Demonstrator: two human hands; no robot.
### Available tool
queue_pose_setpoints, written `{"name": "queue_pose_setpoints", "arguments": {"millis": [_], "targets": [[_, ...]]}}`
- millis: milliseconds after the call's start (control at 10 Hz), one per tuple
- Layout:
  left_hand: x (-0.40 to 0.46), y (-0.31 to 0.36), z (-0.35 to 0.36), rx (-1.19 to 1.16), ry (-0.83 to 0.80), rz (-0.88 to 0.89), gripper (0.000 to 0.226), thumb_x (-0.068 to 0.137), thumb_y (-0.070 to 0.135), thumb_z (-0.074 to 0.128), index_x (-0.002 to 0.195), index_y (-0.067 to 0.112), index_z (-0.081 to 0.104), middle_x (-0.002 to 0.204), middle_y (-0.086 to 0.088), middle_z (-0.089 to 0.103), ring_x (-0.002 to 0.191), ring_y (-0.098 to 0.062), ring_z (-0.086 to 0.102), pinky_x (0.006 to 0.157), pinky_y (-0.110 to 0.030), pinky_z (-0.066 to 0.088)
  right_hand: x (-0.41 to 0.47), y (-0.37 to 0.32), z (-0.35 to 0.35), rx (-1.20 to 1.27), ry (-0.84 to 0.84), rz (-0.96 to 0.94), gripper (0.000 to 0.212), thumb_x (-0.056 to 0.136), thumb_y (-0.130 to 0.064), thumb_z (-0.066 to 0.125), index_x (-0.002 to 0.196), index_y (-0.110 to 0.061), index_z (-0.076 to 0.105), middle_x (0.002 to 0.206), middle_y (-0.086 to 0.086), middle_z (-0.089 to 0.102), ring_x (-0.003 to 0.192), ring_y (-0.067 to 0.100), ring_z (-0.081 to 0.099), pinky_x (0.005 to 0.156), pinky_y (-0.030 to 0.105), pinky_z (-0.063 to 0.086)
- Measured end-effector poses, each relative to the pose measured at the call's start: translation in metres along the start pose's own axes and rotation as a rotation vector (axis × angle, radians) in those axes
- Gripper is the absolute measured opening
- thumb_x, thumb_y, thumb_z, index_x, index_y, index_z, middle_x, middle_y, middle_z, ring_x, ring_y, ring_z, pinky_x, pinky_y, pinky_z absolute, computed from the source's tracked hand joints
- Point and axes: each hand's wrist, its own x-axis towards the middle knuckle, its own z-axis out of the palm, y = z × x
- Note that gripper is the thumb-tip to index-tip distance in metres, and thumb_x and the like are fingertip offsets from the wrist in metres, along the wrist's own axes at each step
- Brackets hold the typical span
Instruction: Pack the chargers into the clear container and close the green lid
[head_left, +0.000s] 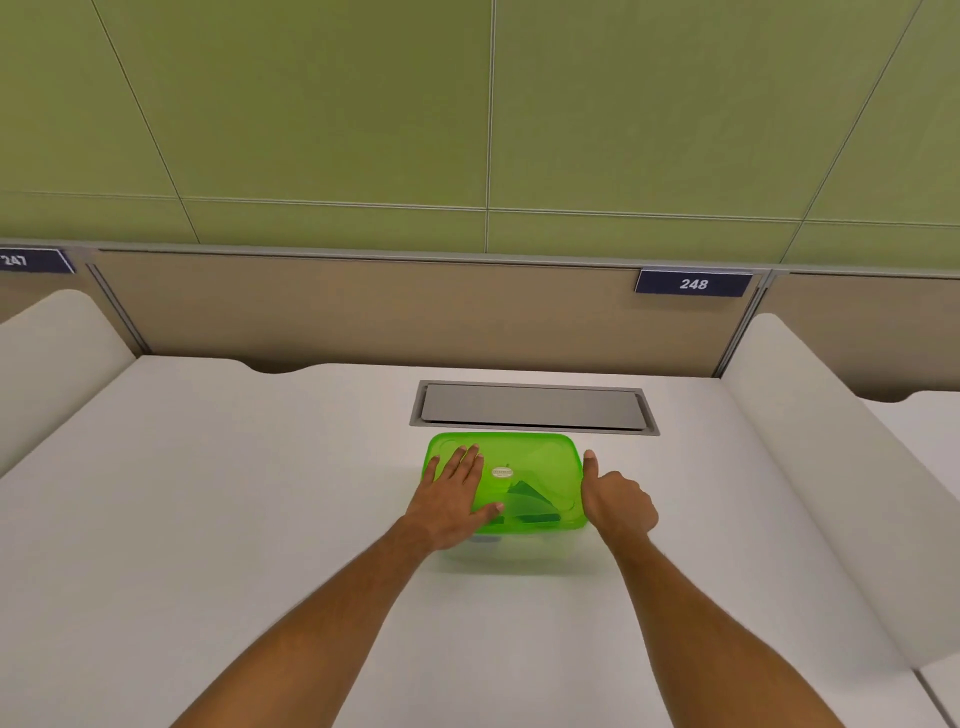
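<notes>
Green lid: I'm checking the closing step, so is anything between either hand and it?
Nothing visible. The left hand lies flat on the green lid; the right hand grips its right edge. Dark shapes show through, inside the container.

Translucent green lid (540, 457), white desk (260, 493)

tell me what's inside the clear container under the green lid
Through the green lid, dark angular shapes show inside the clear container. The left hand covers the rest.
</notes>
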Motion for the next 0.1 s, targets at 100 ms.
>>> {"name": "queue_pose_setpoints", "arguments": {"millis": [100], "targets": [[0.0010, -0.0032, -0.0121, 0.004, 0.026, -0.004, 0.108, 0.064, 0.078, -0.019, 0.148, 0.012, -0.006, 0.159, -0.004, -0.010, 0.145, -0.017, -0.012, 0.116, -0.044, -0.006, 0.0048, -0.0034, -0.0178, -0.010, 0.048, -0.026, 0.078, 0.096, -0.060, 0.011, 0.110, -0.008, 0.067, 0.110, 0.014, 0.066, 0.102, 0.033, 0.061, 0.073, 0.034, 0.038]]}}
